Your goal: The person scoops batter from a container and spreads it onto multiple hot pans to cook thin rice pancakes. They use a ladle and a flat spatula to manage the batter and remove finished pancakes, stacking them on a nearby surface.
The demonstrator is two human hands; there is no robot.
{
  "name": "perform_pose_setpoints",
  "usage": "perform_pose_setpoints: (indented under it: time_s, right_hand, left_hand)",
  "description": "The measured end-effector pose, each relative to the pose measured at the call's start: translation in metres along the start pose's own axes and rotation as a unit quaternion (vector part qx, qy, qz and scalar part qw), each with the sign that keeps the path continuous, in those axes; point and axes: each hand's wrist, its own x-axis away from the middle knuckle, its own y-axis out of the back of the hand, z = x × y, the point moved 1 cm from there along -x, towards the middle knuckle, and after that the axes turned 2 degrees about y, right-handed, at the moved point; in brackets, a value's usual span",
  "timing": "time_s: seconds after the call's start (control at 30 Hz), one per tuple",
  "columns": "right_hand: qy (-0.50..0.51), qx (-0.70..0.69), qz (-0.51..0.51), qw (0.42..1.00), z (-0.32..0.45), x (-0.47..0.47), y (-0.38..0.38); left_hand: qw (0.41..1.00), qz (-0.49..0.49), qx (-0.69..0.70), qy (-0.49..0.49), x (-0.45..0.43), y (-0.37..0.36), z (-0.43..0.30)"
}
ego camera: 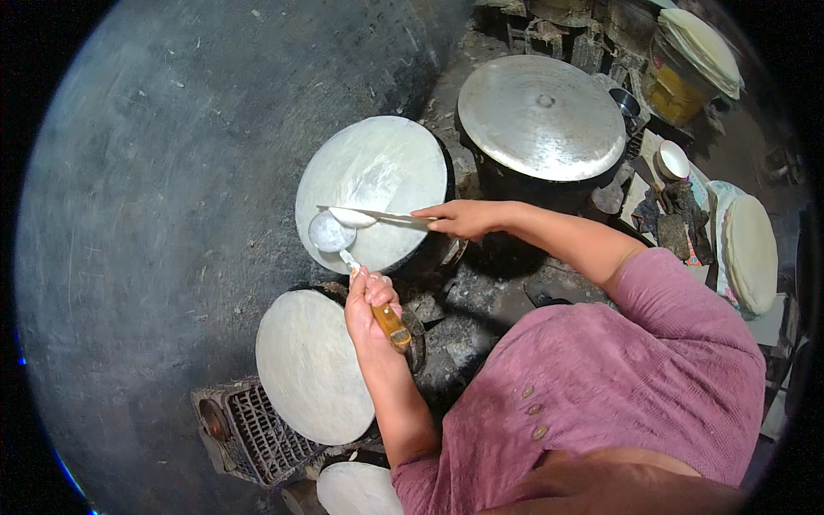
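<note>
My left hand [373,299] grips the wooden handle of a metal ladle [331,233], whose round bowl lies over the lower left part of a round white cooking surface [393,154]. My right hand [467,219] holds a long, thin flat blade [393,215], its tip reaching left across the same surface. A smooth white mass [353,217] sits between the blade and the ladle bowl; whether it rests on the blade or the ladle is unclear.
A large pot with a domed metal lid [541,116] stands at upper right. Below the left hand are a round whitish disc [312,367], another disc [358,490] and a plastic crate [273,434]. Rightward lie a white bowl [673,160], dark rags [685,212] and stacked pale round sheets [752,254].
</note>
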Motion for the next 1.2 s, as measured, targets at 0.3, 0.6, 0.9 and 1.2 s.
perform_pose_setpoints:
  time_s: [0.3, 0.6, 0.9, 1.2]
  right_hand:
    - [-0.006, -0.084, -0.048, 0.995, -0.013, 0.024, -0.049]
    - [-0.012, -0.159, -0.169, 0.973, -0.028, 0.03, -0.093]
    - [0.09, -0.04, -0.08, 0.992, 0.041, 0.038, -0.007]
    - [-0.008, 0.173, 0.057, 0.983, -0.009, 0.019, 0.038]
  left_hand:
    - [0.999, 0.011, 0.047, 0.017, 0.005, -0.014, 0.017]
    - [0.997, 0.015, 0.078, -0.02, 0.0, -0.021, 0.039]
    - [0.953, 0.239, 0.174, -0.059, 0.046, -0.013, 0.037]
    - [0.917, 0.262, 0.274, -0.119, 0.049, -0.036, 0.076]
